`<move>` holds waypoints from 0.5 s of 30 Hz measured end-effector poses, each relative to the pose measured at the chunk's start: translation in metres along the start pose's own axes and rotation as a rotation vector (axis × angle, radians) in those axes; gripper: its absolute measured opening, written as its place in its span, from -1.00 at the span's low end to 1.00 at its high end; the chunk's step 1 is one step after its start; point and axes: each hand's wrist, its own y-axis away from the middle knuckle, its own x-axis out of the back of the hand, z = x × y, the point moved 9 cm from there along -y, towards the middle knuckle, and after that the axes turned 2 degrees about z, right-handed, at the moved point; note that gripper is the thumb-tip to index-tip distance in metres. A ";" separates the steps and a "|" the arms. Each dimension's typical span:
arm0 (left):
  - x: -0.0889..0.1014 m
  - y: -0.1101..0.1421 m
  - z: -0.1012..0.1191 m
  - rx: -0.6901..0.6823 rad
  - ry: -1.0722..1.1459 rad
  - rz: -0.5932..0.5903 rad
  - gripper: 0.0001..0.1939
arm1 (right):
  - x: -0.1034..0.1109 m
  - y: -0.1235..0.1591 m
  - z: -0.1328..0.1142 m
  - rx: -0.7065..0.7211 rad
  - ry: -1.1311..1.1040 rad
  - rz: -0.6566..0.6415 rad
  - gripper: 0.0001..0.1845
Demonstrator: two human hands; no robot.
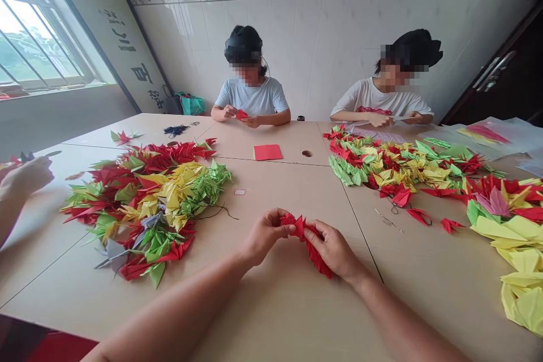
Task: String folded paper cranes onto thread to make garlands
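Note:
Both my hands meet over the table in front of me, around a bunch of red folded paper cranes (317,257). My left hand (271,233) pinches the red folded paper at the left end, thumb on top. With fingers curled, my right hand (333,246) grips the same bunch from the right. Part of the bunch hangs down below my right palm. Whether a string runs through it is hidden by my fingers. A stack of red paper squares (268,152) lies beyond my hands.
Heaped strings of coloured paper cranes lie left (139,198) and right (407,167), with yellow ones (521,260) at the far right. Dark thread (176,130) lies at the back. Two people sit opposite, working with their hands; another person's hand (27,175) reaches in at left.

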 end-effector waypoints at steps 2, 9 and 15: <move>-0.001 0.000 0.000 -0.006 0.008 -0.009 -0.77 | -0.001 0.001 -0.002 0.002 -0.022 -0.013 -0.69; 0.000 0.001 0.001 -0.001 -0.017 0.036 -0.74 | -0.005 0.003 -0.007 0.019 -0.018 -0.036 -0.73; -0.004 0.002 -0.003 0.031 0.061 -0.013 -0.72 | -0.003 0.002 -0.002 -0.035 -0.084 -0.027 -0.71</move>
